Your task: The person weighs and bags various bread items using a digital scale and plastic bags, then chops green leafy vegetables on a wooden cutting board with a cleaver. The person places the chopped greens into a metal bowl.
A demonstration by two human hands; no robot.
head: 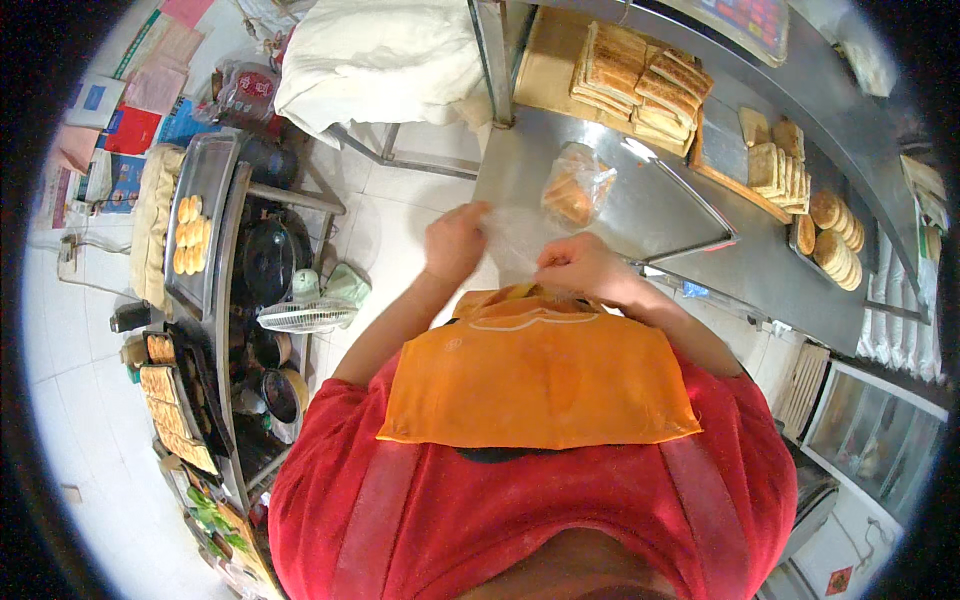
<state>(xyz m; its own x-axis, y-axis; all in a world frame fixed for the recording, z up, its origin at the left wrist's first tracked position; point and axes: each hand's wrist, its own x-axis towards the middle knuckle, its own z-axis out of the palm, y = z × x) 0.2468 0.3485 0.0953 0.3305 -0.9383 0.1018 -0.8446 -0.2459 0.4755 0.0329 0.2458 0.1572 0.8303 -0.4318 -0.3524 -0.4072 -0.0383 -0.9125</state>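
My left hand (456, 238) and my right hand (581, 264) are raised in front of my orange apron (540, 375), above the near edge of a steel counter. Between them stretches a thin, clear plastic bag (517, 234), blurred and hard to make out. The fingers of both hands are closed on the bag. Just beyond my right hand, a clear bag of bread (576, 187) lies on the counter, apart from my fingers.
Flatbreads (641, 86) are stacked on a board at the back of the steel counter (645, 202). Round breads (836, 247) stand farther right on a tray. At left are a rack with a tray (199, 277) of small pastries and a fan (307, 315).
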